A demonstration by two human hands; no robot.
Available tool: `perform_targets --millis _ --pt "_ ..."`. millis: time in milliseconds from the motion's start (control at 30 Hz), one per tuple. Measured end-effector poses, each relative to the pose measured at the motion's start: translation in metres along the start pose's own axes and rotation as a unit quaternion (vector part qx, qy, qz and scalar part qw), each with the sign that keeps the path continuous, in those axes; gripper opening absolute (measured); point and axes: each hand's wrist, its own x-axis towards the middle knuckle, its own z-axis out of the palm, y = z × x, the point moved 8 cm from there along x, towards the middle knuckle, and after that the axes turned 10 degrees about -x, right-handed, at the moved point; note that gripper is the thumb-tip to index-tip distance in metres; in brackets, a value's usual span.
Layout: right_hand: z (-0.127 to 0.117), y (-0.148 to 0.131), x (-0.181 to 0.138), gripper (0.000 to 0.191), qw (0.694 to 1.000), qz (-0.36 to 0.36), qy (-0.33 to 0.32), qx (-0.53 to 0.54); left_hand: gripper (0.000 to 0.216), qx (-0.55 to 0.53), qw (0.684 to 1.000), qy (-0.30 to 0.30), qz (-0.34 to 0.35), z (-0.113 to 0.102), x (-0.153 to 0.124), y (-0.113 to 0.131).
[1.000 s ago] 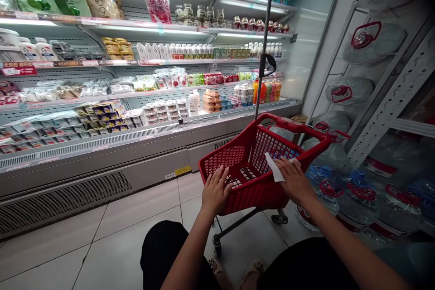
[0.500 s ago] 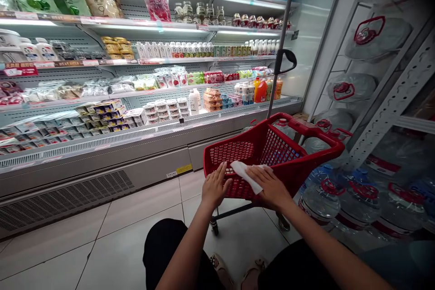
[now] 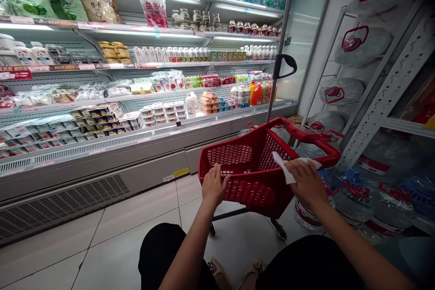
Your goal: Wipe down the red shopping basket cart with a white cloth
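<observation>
A red plastic shopping cart (image 3: pixel 256 190) with lattice walls stands in front of me. My left hand (image 3: pixel 215 186) rests at the cart's near left corner, its fingers extended and nothing in it. On the cart's right side, close to the handle (image 3: pixel 316 138), my right hand (image 3: pixel 306 181) presses a white cloth (image 3: pixel 284 170) against the rim. The cloth sticks out to the left of the fingers and above them. The palm side of the right hand is hidden.
An open refrigerated display (image 3: pixel 163 136) with dairy goods and drinks runs along the left and back. Large water bottles (image 3: pixel 356 190) crowd the right side beside a white metal rack (image 3: pixel 384 86). A pole with a black handle (image 3: pixel 284 66) rises behind the cart.
My right hand has moved right with the white cloth, from the cart's near side wall to the rim by the handle. My left hand stays at the left corner.
</observation>
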Motion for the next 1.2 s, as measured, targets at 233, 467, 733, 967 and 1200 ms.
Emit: perform_targets --millis 233,467,733,967,1200 --pt "0.025 -0.104 0.011 0.053 0.994 -0.071 -0.026 0.085 0.065 -0.053 0.976 0.018 0.209 0.030 -0.020 0.097" --pt "-0.004 -0.068 0.008 0.062 0.989 -0.137 -0.043 0.046 0.074 -0.021 0.981 0.034 0.190 0.011 -0.022 0.065" --pt "-0.049 0.037 0.002 0.062 0.997 -0.069 -0.010 -0.032 0.062 -0.007 0.981 0.072 0.178 -0.011 -0.018 0.021" --pt "-0.054 0.003 0.022 0.060 0.998 -0.066 -0.007 0.007 0.056 -0.011 0.982 0.106 0.154 -0.026 -0.010 0.046" --pt "-0.068 -0.077 0.044 0.068 0.983 -0.169 -0.032 0.070 0.054 -0.110 0.968 0.054 0.219 -0.027 -0.012 0.123"
